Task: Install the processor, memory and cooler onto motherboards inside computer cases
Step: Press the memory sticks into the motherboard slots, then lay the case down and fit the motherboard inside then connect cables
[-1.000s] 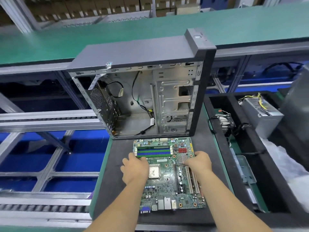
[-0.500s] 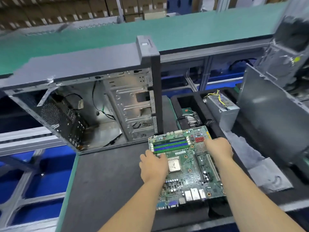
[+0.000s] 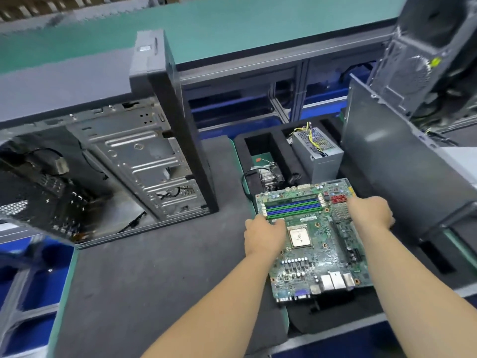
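A green motherboard (image 3: 316,251) with blue and green memory slots (image 3: 293,206) and a silver processor (image 3: 299,237) is held over the right edge of the grey mat. My left hand (image 3: 263,237) grips its left edge beside the processor. My right hand (image 3: 370,211) grips its right edge near the red connectors. The open computer case (image 3: 111,161) stands on its side to the left, with its inside showing. A cooler (image 3: 269,177) with metal fins lies in the black foam tray behind the board.
A grey power supply (image 3: 318,153) with yellow wires sits in the black foam tray (image 3: 260,136). A grey case side panel (image 3: 402,164) leans at the right, with another case (image 3: 426,58) behind it. A green conveyor belt (image 3: 232,29) runs across the back.
Both hands have carried the motherboard from in front of the open case to the right, over the edge of the foam tray. The camera view has swung right with them.
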`<move>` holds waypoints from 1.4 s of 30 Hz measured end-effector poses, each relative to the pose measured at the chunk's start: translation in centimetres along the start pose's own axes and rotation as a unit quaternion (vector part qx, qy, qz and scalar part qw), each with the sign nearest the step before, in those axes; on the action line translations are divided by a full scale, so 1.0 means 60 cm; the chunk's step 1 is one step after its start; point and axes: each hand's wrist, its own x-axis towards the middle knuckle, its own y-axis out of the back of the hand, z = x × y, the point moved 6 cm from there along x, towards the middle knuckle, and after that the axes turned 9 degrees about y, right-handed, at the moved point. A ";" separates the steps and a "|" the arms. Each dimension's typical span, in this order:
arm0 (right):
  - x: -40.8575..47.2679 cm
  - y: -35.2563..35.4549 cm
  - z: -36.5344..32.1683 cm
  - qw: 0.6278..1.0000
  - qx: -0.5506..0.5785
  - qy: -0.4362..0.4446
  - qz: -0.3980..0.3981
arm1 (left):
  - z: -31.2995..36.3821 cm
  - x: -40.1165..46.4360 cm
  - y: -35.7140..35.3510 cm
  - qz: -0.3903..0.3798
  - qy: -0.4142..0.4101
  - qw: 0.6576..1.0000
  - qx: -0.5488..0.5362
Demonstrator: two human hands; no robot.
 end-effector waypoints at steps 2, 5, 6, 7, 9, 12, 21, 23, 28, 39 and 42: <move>0.012 -0.001 0.006 1.000 -0.005 -0.006 0.000 | 0.005 0.009 -0.014 -0.021 -0.004 1.000 0.006; 0.025 -0.009 0.018 1.000 -0.019 -0.007 -0.007 | 0.001 0.017 -0.028 -0.043 -0.003 0.999 0.010; 0.027 -0.012 0.023 1.000 -0.023 -0.010 -0.011 | 0.000 0.018 -0.030 -0.044 -0.005 0.999 0.009; 0.028 -0.015 0.029 0.999 -0.028 -0.011 -0.013 | -0.001 0.020 -0.031 -0.042 -0.010 0.999 0.010; 0.030 -0.021 0.036 0.999 -0.045 -0.009 -0.019 | 0.000 0.022 -0.028 -0.032 -0.017 0.999 0.013; 0.026 -0.029 0.035 0.997 -0.075 -0.009 -0.025 | 0.004 0.021 -0.021 -0.026 -0.034 0.998 0.035; -0.074 -0.080 -0.080 0.974 -0.102 0.195 0.046 | -0.005 0.020 0.063 0.064 -0.096 0.991 0.070; -0.119 -0.111 -0.129 0.964 -0.086 0.249 0.026 | -0.015 0.025 0.101 0.087 -0.099 0.990 0.058; -0.241 -0.208 -0.243 0.940 -0.030 0.335 -0.057 | -0.072 0.037 0.231 0.155 -0.091 0.984 0.003; -0.328 -0.339 -0.314 0.919 0.262 0.260 -0.136 | -0.346 0.079 0.555 0.376 0.136 0.891 -0.214; -0.317 -0.342 -0.311 0.919 0.266 0.253 -0.143 | -0.369 0.088 0.596 0.399 0.200 0.839 -0.311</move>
